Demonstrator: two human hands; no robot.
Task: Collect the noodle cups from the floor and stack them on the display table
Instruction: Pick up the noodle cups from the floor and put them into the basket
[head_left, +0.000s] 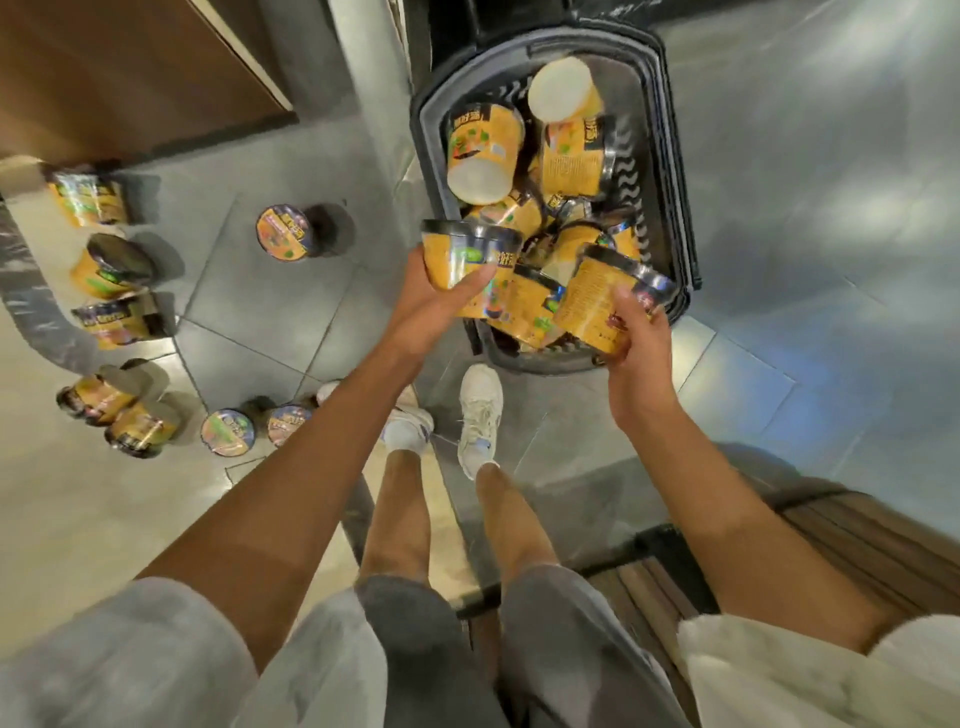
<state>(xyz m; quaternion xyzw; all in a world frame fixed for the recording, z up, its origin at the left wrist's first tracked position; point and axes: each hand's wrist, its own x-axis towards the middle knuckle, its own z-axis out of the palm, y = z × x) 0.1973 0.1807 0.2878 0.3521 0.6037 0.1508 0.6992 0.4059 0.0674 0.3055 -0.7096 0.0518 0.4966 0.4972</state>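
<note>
Well left of the black basket (670, 171), a scatter of noodle cups (111, 267) lies on the grey tiled floor (270, 312), some upright, some tipped; two near the left arm are partly hidden behind it. The left hand (426, 306) grips one yellow cup (465, 254) by its side, just over the basket's near left edge. Inside the basket more cups (485, 150) are heaped at all angles, their print too blurred to read. The right hand (636, 343) curls round a tilted cup (597, 301) over the basket's near right corner. White shoes (480, 410) stand just below the basket.
</note>
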